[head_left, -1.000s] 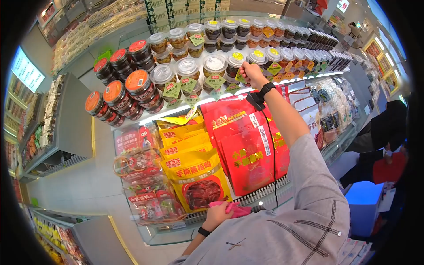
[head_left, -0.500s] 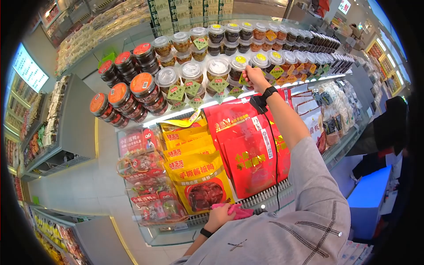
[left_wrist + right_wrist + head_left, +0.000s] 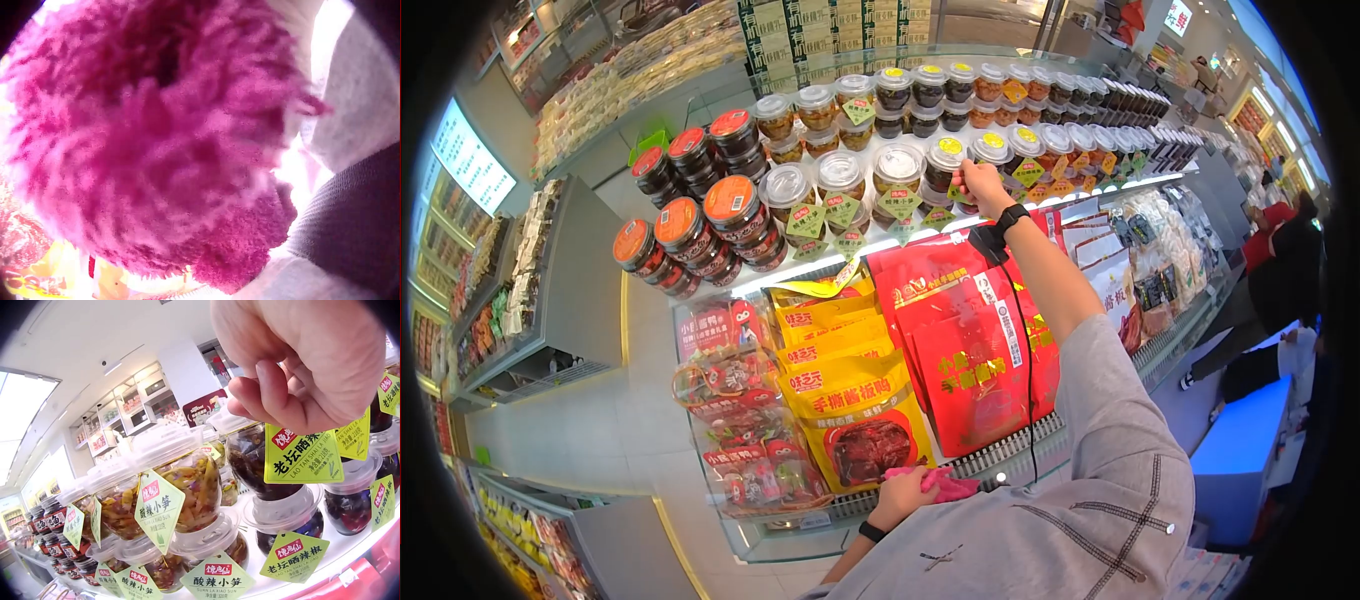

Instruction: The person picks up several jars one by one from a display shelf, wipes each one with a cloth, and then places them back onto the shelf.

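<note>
My right hand [image 3: 985, 188] is at the front row of jars, its fingers curled against a glass jar [image 3: 250, 459] of dark pickles with a clear lid. Under those fingers hangs a yellow-green paper tag [image 3: 300, 459], its top edge pinched at the fingertips. A second jar [image 3: 290, 519] with a similar tag stands beneath. To the left is a jar of chopped bamboo shoots [image 3: 187, 487] with a pale green tag. Low by the counter's front edge, my left hand [image 3: 902, 497] grips a fluffy pink cloth [image 3: 156, 144], which fills most of the left wrist view.
Stacked orange-lidded jars [image 3: 685, 225] stand on the shelf's left end. Below it lie yellow food bags [image 3: 860, 410], red packets [image 3: 970, 385] and clear snack bags [image 3: 765, 465] inside a glass-edged case [image 3: 800, 545]. A black cable [image 3: 1025, 370] hangs from my right wrist.
The head view has shifted slightly, so the shelf sits a little lower and farther right. My right hand stays at the same jar and tag, and my left hand keeps hold of the cloth.
</note>
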A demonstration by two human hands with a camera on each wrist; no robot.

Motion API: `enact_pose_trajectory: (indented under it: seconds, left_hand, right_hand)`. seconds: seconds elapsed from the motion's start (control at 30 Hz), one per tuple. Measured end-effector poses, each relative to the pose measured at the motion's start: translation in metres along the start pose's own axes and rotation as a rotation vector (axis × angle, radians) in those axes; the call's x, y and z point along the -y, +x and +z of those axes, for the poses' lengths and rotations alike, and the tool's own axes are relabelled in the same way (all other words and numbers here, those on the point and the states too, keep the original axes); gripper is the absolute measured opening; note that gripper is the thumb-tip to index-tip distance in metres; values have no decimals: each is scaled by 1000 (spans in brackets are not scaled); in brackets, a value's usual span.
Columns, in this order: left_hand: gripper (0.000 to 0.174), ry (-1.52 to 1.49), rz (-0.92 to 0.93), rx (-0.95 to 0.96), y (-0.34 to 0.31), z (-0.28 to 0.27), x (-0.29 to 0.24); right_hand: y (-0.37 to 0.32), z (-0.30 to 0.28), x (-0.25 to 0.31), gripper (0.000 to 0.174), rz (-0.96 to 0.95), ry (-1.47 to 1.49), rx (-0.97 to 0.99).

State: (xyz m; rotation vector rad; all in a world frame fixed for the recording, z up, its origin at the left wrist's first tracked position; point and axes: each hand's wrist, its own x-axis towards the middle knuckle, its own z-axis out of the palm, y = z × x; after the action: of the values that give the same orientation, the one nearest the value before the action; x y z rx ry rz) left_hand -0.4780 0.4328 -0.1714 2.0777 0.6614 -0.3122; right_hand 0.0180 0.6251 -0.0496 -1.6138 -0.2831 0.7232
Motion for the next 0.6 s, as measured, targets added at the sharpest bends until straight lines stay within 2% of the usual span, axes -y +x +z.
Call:
enact_pose_trajectory:
  seconds: [0.43, 0.53, 0.6]
  left_hand:
    - [40, -6, 19, -14, 3, 6, 6]
    - [40, -5, 14, -7, 2, 4, 3]
    - [40, 13, 5, 4, 3, 4, 3]
  right_hand:
    - [5, -2, -6, 23, 8, 22, 79]
    - [-2, 0, -4, 26, 36, 18, 57]
    - [-14, 6, -1, 28, 101, -20, 123]
